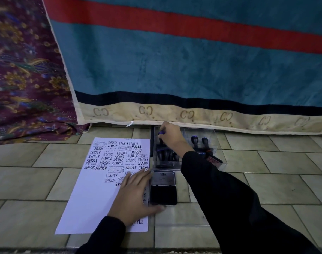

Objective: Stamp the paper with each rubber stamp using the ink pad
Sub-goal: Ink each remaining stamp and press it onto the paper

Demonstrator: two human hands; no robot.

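Note:
A white sheet of paper (94, 189) lies on the tiled floor, its upper half covered with black stamped words. My left hand (133, 196) rests flat on the paper's right side, fingers spread. Just right of it sits an open black ink pad (163, 196) with its lid folded back. Behind the pad stands a clear plastic box (211, 132) holding several black-handled rubber stamps (195, 141). My right hand (172, 137) reaches into the box's left part and is closed around a stamp with a blue-topped handle (161, 133).
A teal blanket with a red stripe and cream border (193, 70) hangs down to the floor right behind the box. A purple patterned cloth (24, 79) lies at the left. One stamp (214, 159) lies tilted at the box's right front.

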